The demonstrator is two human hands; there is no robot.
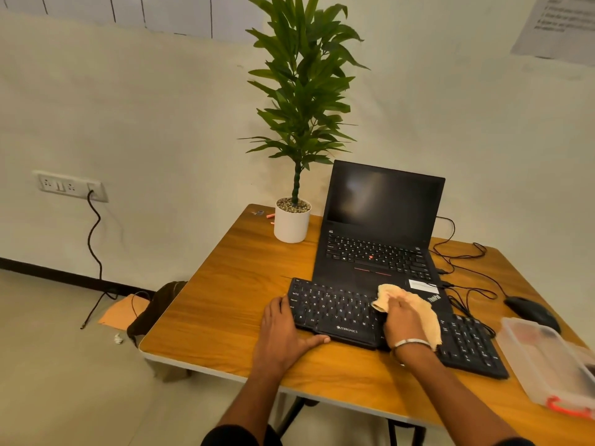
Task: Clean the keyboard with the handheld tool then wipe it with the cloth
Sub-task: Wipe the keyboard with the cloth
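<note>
On keyboard (335, 312): right hand (401, 320), apparently gripping cloth (415, 304)

Left hand (283, 333) flat, fingers spread; right hand (402, 323) palm-down, fingers curled in grip

head cam | looks forward-down | near table (225, 300) | single view
</note>
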